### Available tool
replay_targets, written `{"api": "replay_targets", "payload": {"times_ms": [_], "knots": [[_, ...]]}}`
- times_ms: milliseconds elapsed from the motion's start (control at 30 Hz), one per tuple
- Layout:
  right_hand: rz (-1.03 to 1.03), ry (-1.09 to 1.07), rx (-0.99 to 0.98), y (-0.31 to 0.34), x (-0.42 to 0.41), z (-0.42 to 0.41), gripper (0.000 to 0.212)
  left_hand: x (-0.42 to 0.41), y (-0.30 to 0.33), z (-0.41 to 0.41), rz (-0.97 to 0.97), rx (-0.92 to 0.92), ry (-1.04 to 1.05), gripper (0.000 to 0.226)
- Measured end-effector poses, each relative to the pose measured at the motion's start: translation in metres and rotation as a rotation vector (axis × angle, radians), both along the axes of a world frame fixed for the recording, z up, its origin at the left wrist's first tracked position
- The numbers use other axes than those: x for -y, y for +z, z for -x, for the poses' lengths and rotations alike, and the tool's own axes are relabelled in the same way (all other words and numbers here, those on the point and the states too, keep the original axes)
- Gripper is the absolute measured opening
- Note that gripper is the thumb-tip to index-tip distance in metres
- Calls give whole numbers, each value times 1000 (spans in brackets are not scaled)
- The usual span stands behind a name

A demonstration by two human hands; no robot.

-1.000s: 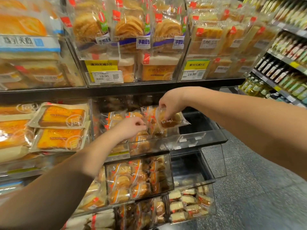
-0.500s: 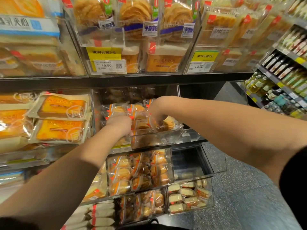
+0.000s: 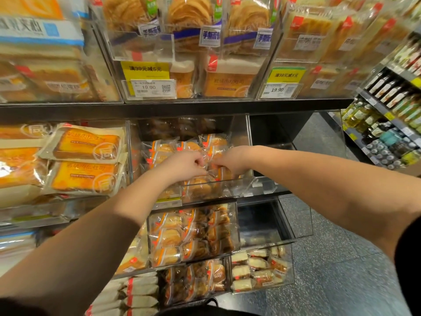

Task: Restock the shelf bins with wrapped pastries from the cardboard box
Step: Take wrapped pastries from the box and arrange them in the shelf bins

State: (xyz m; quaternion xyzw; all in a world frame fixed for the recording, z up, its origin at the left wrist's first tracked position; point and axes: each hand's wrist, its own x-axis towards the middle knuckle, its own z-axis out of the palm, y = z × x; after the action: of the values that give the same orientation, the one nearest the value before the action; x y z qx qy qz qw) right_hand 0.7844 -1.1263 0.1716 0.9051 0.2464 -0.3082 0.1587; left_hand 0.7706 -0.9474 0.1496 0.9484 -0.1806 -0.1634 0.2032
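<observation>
- Pastries in clear wrappers (image 3: 182, 148) already stand in rows in the middle clear bin (image 3: 206, 192), and both of your hands are down in its front part; the cardboard box is not in view.
- Your left hand (image 3: 182, 166) has its fingers curled, seemingly pinching wrapper film at the front of the bin; your right hand (image 3: 230, 161) is curled round a wrapped pastry (image 3: 222, 174) just behind the bin's front wall.
- Seat that pastry upright against the row behind it, orange strip facing out like its neighbours, so the front row reads the same.
- Use the left hand to hold the neighbouring packs back while the right one slides its pack down; the film is slick and loose packs will likely tip forward.
- Press lightly: soft pastry crushes under a hard squeeze, I judge.
- Let go only once the pack stands unaided, then lift both hands straight up to avoid dragging wrappers out.
- Next, the empty bin to the right (image 3: 271, 160) looks to need filling.
</observation>
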Motion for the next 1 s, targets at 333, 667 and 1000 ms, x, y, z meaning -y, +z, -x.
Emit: {"api": "replay_targets", "payload": {"times_ms": [333,667,1000], "knots": [[185,57,-21,19,-3,-2,52,33,-7,-8,-129,-39,-102,14],[313,125,128,-1,-1,7,30,41,-20,-14,-157,-88,-3,19],[246,39,136,-12,1,5,34,54,-22,-16,-326,-139,3,27]]}}
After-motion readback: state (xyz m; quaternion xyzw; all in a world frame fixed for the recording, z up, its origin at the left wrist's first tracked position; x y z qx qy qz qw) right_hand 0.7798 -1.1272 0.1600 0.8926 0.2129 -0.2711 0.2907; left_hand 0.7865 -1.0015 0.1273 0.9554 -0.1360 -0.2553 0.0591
